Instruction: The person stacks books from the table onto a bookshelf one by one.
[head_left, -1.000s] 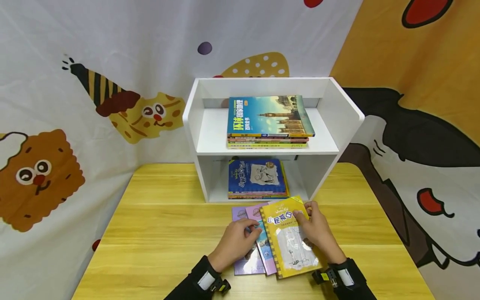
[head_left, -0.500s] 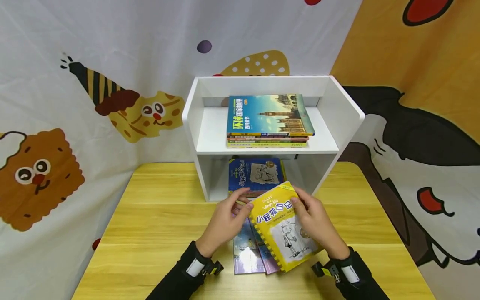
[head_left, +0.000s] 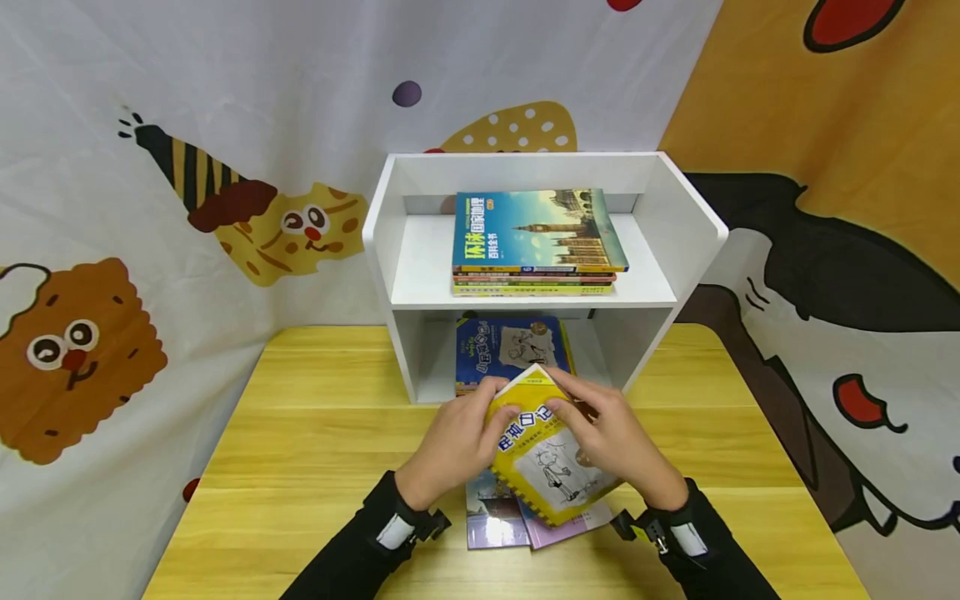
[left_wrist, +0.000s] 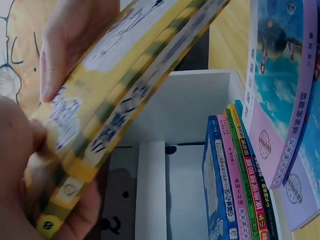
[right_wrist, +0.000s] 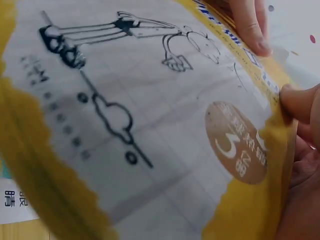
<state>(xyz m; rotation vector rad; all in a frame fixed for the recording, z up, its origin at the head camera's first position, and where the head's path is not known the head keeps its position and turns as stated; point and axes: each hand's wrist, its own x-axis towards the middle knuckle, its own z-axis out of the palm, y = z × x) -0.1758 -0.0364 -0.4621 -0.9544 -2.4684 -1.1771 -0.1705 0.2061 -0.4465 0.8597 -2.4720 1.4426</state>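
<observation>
A yellow book [head_left: 558, 467] with a line-drawn figure on its cover is held tilted above the table between both hands. My left hand [head_left: 457, 442] grips its upper left edge, thumb on the cover, as the left wrist view also shows on the yellow book [left_wrist: 107, 100]. My right hand [head_left: 615, 433] pinches the upper right edge, thumb on top; the cover fills the right wrist view. Beneath lie a purple-edged book [head_left: 498, 532] and a pink-edged book [head_left: 573, 527], both partly covered by the yellow one.
A white two-tier shelf [head_left: 660, 225] stands at the table's back. Its upper tier holds a stack topped by a blue book [head_left: 536, 229]; a dark blue book [head_left: 513, 346] tops the lower stack. Wooden table [head_left: 315, 450] surrounds the hands.
The yellow book has been lifted off the books below, tilted and shifted left. My left hand, at first near the loose books, has come to grip its left edge; the right keeps hold.
</observation>
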